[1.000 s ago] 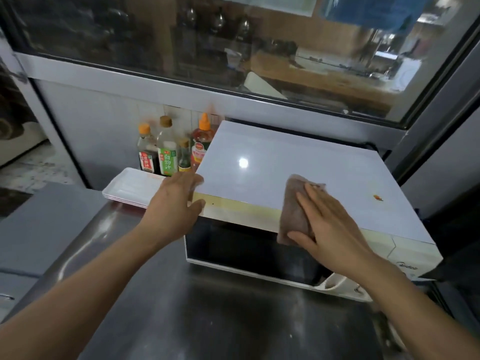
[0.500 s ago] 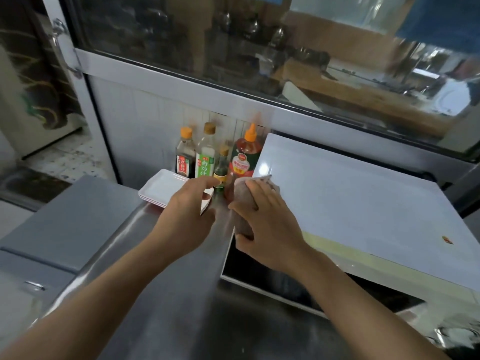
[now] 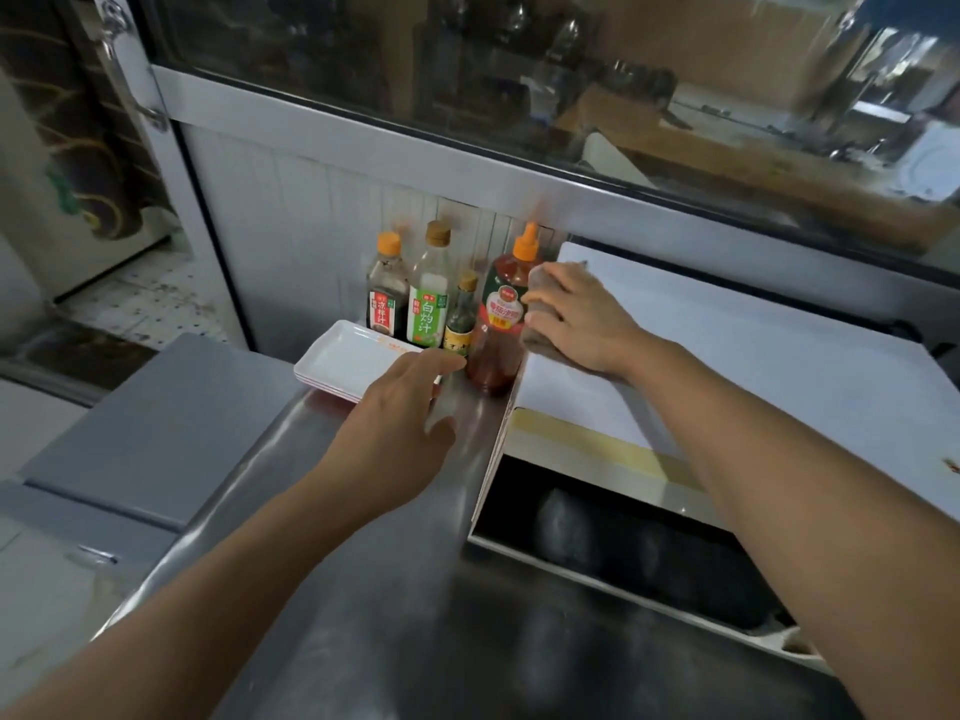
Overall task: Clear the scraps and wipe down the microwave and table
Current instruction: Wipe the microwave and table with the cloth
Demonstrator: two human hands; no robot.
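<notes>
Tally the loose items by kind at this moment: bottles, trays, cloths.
Bottles: 4 (dark sauce bottle, green-label bottle, small bottle, red sauce bottle)
Stack of white trays: 1
Cloth, under the right hand: 1
Total: 6

Glass window (image 3: 519,70), white panelled wall (image 3: 291,226)

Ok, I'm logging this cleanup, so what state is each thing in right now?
microwave: door closed, top being wiped
cloth: pressed on the microwave's left edge
right hand: pressing the cloth
left hand: open, empty
four bottles: upright, capped
white trays: stacked, empty
</notes>
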